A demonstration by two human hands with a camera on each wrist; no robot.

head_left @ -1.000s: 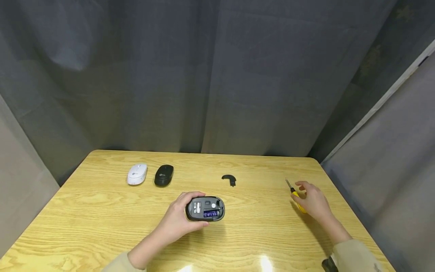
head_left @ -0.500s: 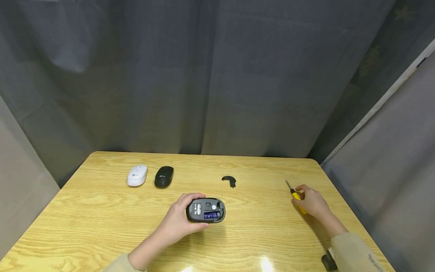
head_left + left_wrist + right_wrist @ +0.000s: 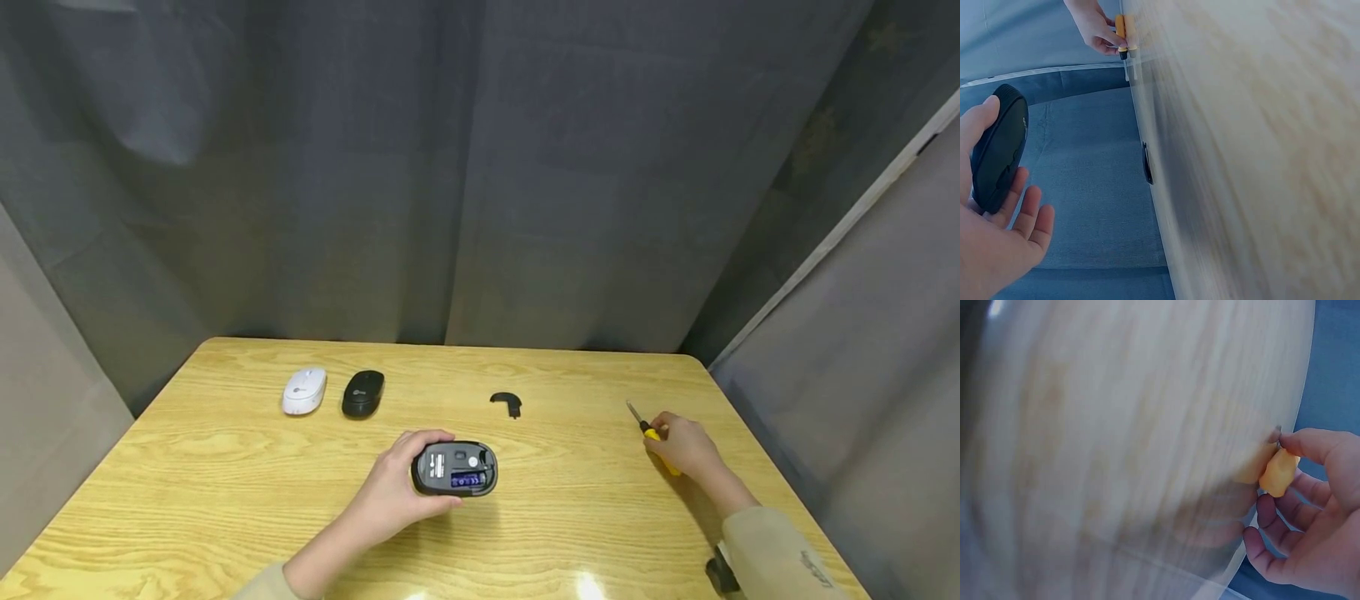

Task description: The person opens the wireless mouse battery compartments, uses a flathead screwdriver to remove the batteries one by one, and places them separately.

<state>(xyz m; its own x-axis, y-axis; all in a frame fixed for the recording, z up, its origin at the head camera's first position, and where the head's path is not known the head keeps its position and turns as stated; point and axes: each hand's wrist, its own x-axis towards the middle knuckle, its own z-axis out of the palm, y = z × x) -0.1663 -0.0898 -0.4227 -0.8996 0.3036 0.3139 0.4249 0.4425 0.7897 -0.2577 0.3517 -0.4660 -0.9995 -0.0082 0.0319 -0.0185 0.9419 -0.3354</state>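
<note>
Now, unlike a second ago, right hand (image 3: pixel 687 447) round the yellow screwdriver (image 3: pixel 651 433)

A black mouse (image 3: pixel 441 472) (battery (image 3: pixel 468 480) bared) is sitting underside-out in the left hand (image 3: pixel 392 490), a yellow-handled screwdriver (image 3: pixel 651 432) in the right hand (image 3: pixel 688 447).

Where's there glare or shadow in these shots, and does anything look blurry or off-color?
Head view: glare spots on the wooden table at the frame's bottom edge, plus a shadow below the right hand. Left wrist view: bluish cast, soft wood grain, and the held computer mouse looks dark. Right wrist view: blurred wood grain, with the yellow screwdriver handle mirrored in the glossy surface.
</note>
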